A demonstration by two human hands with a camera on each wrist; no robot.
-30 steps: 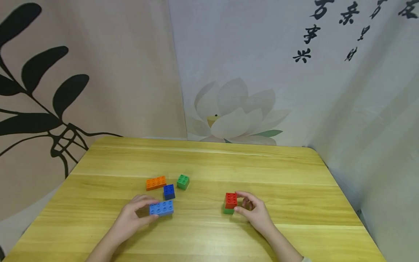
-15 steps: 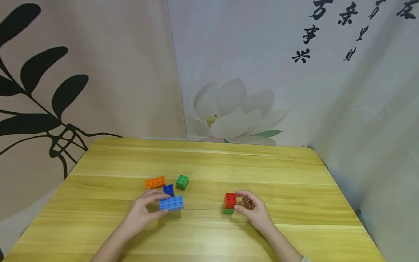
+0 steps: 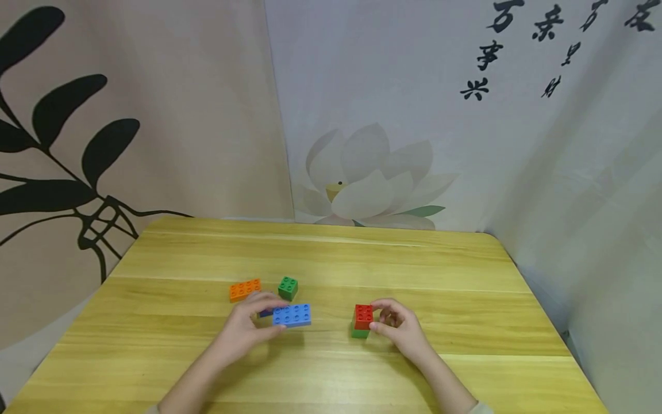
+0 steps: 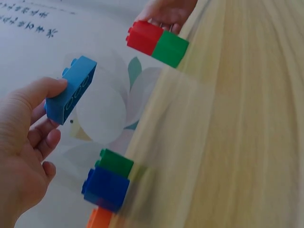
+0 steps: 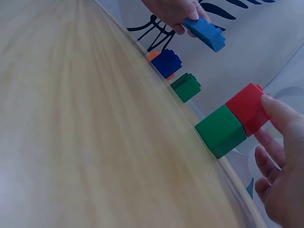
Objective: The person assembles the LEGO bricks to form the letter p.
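My left hand (image 3: 247, 325) pinches a long light-blue toy brick (image 3: 292, 315) by its left end, thumb on the near side and fingers on the far side. In the left wrist view that light-blue brick (image 4: 72, 90) is raised off the table, its hollow underside showing. At the right, my right hand (image 3: 402, 328) pinches a square red brick (image 3: 364, 317) between thumb and finger. The red brick sits squarely on top of a green brick (image 3: 360, 333), which stands on the table, as the right wrist view shows with the lower green brick (image 5: 221, 132).
Left of centre on the table (image 3: 455, 270) lie an orange brick (image 3: 245, 290), another green brick (image 3: 288, 288) and a dark-blue brick (image 5: 166, 63). My left hand and the light-blue brick mostly cover the dark-blue one in the head view. Printed curtains hang behind.
My left hand has carried the light-blue brick to the right and slightly away from me, past the dark-blue brick. My right hand stays on the red brick.
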